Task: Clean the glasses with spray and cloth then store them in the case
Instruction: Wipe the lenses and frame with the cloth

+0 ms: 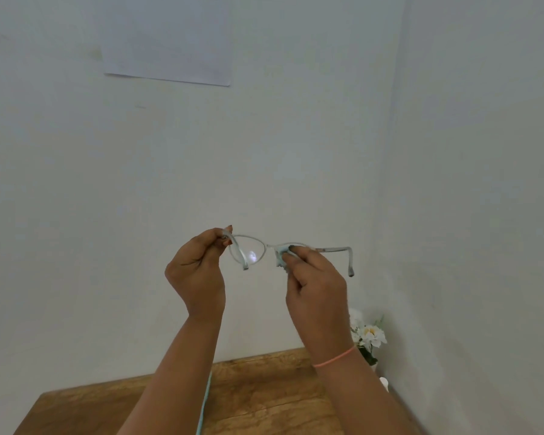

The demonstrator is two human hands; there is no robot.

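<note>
From the head camera, the glasses [266,246] are up in the air in front of the white wall, well above the wooden table [264,397]. Their long axis runs left to right, dipping slightly to the right. One temple reaches out to the right and hooks down at its tip; the other angles down beside the left lens, which catches a bright glare. The left hand [197,271] has its fingers curled in, pinching the frame at its left corner between thumb and fingertips. The right hand [318,287], a pink band [335,359] on its wrist, pinches a pale blue cloth [280,257] tight over the right lens, hiding most of it. White flowers [369,335] stand in the corner, and a paper sheet [167,39] hangs on the wall above.
</note>
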